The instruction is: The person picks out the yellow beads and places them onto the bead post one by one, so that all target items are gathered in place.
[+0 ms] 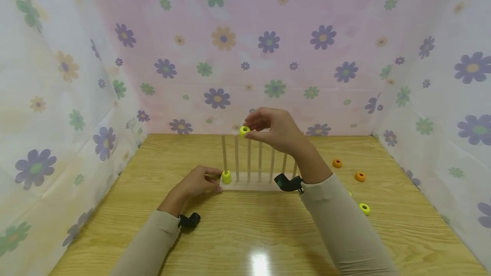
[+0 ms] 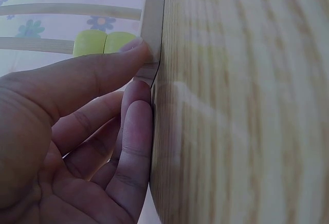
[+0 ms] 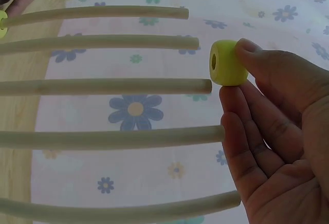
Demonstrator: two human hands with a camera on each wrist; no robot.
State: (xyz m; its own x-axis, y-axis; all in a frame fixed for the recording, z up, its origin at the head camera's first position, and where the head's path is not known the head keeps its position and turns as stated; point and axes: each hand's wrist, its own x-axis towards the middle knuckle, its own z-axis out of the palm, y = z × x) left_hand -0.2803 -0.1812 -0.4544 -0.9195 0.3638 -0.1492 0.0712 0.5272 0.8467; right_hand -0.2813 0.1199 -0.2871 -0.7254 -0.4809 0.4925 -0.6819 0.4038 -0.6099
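A wooden rack with a row of upright pegs (image 1: 249, 161) stands on the table. Two yellow beads (image 1: 226, 177) are stacked at the foot of its leftmost peg; both show in the left wrist view. My left hand (image 1: 199, 181) grips the left end of the rack's base (image 1: 251, 186), thumb (image 2: 110, 75) beside the lower bead and fingers against the end. With thumb and fingertips, my right hand (image 1: 277, 129) pinches another yellow bead (image 3: 229, 63). That bead is just off the peg tips, near the second and third pegs from the left, its hole facing them.
Two orange beads (image 1: 360, 176) lie on the table's right side. Nearer lies a yellow bead (image 1: 365, 209), with another yellow bead (image 1: 350, 194) mostly hidden by the right sleeve. Flower-patterned cloth (image 1: 245, 46) walls the table at the back and both sides.
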